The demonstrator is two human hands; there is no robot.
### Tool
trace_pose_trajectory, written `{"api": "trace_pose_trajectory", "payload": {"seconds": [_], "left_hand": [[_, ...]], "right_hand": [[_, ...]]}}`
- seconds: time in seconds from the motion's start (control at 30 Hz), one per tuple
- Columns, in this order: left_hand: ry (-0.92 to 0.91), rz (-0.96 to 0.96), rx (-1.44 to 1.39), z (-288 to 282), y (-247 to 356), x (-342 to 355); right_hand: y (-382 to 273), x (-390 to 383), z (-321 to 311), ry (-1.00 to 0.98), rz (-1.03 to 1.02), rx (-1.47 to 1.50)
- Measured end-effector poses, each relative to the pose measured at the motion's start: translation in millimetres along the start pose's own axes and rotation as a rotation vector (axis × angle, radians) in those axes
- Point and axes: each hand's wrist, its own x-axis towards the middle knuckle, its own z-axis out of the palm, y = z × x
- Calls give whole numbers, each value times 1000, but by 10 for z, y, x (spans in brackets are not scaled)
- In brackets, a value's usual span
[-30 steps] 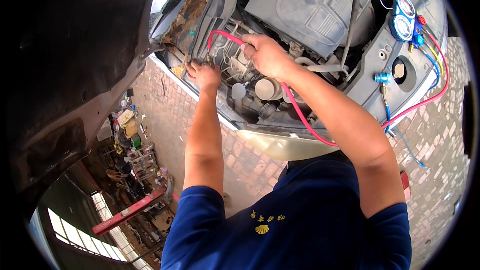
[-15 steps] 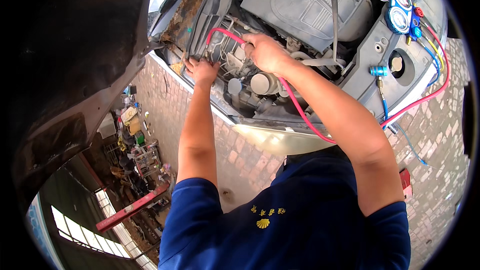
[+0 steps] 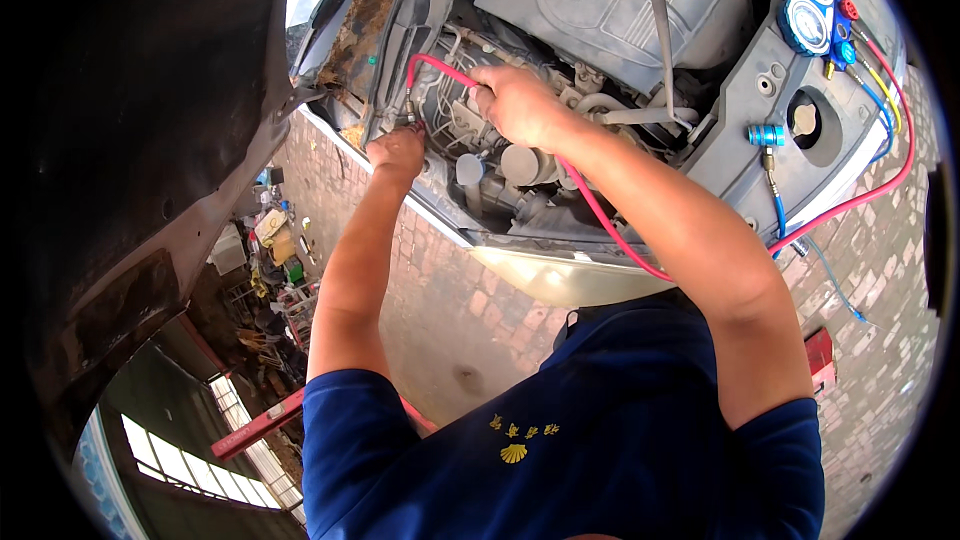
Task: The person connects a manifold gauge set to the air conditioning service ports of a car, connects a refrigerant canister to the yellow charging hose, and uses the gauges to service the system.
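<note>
A red hose (image 3: 440,61) arches over the far left of the engine bay. My right hand (image 3: 515,108) is closed around it, a short way from its metal end fitting (image 3: 409,108). At the lower part of that fitting is my left hand (image 3: 399,148), its fingers curled in around the coupler, which they mostly hide. From my right hand the hose runs under my right forearm and off to the right, up to a blue twin-dial manifold gauge set (image 3: 810,10) lying on the car's front panel.
A blue quick coupler (image 3: 767,135) on a blue hose lies on the front panel beside a round opening. A grey engine cover (image 3: 600,0) fills the middle, with a prop rod (image 3: 657,25) across it. The raised hood (image 3: 150,120) looms at left. Brick paving (image 3: 480,300) surrounds the car.
My left hand has drawn its spread fingers in around the fitting, and its elbow has swung outward to the left. My right hand keeps its hold on the red hose.
</note>
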Motion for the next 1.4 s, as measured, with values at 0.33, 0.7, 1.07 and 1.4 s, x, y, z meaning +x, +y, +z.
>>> {"api": "trace_pose_trajectory", "payload": {"seconds": [0.33, 0.7, 1.07, 1.4], "left_hand": [[-46, -20, 27, -54, 123, 55], [-116, -112, -205, -160, -103, 67], [148, -30, -350, -136, -119, -134], [623, -20, -662, 365, -17, -159]], "right_hand": [[76, 40, 90, -86, -19, 72], [168, -103, -50, -100, -4, 16], [163, -506, 34, -146, 153, 78], [416, -1632, -188, -156, 196, -199]]}}
